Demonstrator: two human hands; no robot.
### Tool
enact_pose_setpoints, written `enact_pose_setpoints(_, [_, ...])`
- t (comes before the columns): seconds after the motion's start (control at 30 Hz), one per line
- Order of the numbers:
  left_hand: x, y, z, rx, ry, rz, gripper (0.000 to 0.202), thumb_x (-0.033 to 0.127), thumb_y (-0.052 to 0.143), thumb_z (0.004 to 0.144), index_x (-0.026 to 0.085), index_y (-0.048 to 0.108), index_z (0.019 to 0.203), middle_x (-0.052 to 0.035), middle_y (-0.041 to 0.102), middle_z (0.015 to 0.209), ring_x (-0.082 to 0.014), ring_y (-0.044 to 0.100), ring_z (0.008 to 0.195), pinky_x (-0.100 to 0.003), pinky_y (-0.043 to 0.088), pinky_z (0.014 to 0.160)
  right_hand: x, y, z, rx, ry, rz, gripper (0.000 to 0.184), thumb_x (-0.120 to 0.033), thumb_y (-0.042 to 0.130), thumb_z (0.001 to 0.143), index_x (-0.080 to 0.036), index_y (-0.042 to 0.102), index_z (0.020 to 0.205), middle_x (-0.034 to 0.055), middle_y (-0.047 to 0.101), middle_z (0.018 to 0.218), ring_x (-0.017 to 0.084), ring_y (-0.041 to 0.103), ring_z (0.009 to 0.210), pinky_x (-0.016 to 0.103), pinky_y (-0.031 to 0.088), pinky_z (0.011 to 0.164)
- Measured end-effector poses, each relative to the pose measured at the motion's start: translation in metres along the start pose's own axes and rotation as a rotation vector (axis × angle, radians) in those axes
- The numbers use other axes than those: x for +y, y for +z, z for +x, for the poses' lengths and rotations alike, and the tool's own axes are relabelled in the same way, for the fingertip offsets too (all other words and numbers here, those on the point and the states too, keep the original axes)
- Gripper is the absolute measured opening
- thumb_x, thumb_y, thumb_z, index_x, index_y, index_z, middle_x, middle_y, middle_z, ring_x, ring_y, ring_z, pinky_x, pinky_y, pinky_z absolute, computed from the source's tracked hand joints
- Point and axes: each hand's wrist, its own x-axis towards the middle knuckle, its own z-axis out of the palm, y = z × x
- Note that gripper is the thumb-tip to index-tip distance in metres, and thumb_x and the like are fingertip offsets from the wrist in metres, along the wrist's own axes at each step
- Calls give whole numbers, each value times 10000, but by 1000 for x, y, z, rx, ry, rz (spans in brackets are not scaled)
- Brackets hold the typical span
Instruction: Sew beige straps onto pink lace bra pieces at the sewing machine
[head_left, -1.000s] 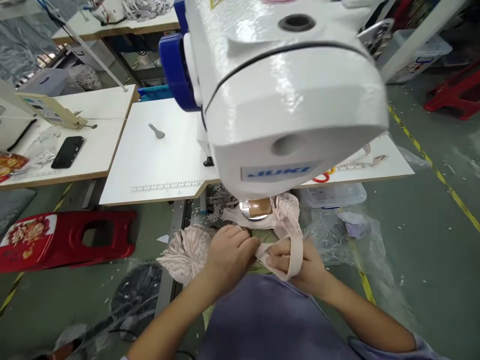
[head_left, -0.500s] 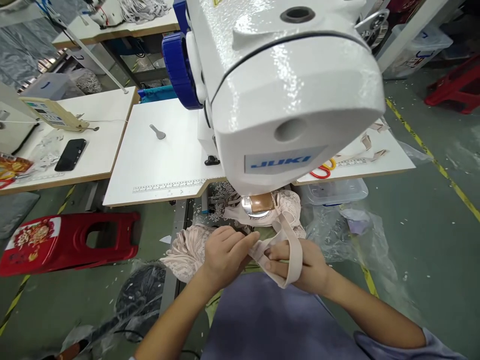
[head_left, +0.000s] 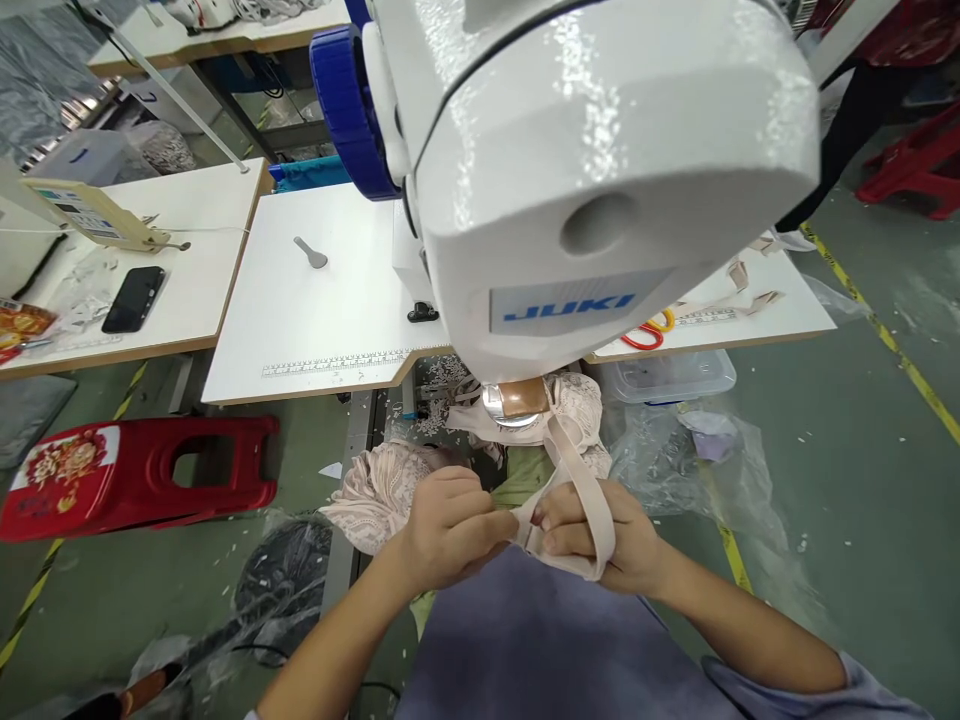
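Just above my lap, my left hand (head_left: 459, 525) is closed, its thumb and fingers pinching one end of a pale pink bra strap (head_left: 592, 500). My right hand (head_left: 600, 530) is closed on the same strap, which loops over its fingers. From there the strap runs up to a lace bra (head_left: 577, 405) that lies under the head of a white sewing machine (head_left: 540, 220). A round metal part with a brown patch (head_left: 517, 400) shows below the machine head. Left of my left hand hangs a bundle of pale pink lace pieces (head_left: 382, 490).
The white sewing table (head_left: 322, 300) has a printed ruler along its edge and a small grey tool (head_left: 310, 252). Red and yellow scissors (head_left: 646, 335) lie right of the machine. A red stool (head_left: 150, 475) stands at left, a clear plastic box (head_left: 667, 378) below the table.
Both hands have drawn slightly lower toward my lap, and the strap looks straighter between the bra and my right hand. The view has tilted a little; a person's dark-clothed leg now shows at upper right.
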Motion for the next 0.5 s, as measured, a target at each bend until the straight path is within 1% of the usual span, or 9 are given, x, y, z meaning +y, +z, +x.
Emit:
enact_pose_setpoints(0.17, [2,-2,2,-7,21,8,127,134,446,965,174,550,903,58,458,503,-126,362,469,-272,383,523,0,2,-6,-6,141,81,88,-197,670,874,-230,687,954,31,736,862,179,735,783,301,619,757])
enact_pose_setpoints(0.27, [4,-1,1,-12,22,32,149,129,449,960,183,528,846,58,440,490,-127,346,472,-272,391,528,-2,2,-6,-17,168,109,96,-199,686,865,-238,683,953,22,738,859,172,734,780,285,620,760])
enact_pose_setpoints(0.33, [6,0,0,-19,20,58,212,145,429,971,201,495,778,57,421,479,-128,331,472,-272,390,525,-3,2,-4,-27,175,118,82,-207,686,869,-235,678,945,24,739,853,172,734,777,276,621,753])
enact_pose_setpoints(0.4, [7,0,-1,-14,9,74,258,173,394,991,211,472,748,53,416,475,-130,330,472,-273,394,523,-4,2,-3,-30,188,134,51,-224,674,879,-233,672,930,26,738,833,176,733,765,281,624,755])
enact_pose_setpoints(0.5, [7,-3,-1,22,-1,89,206,168,402,989,202,496,808,53,448,485,-130,360,476,-271,418,530,-5,2,-6,-38,233,137,43,-276,660,891,-241,683,897,26,736,795,187,729,722,310,630,756])
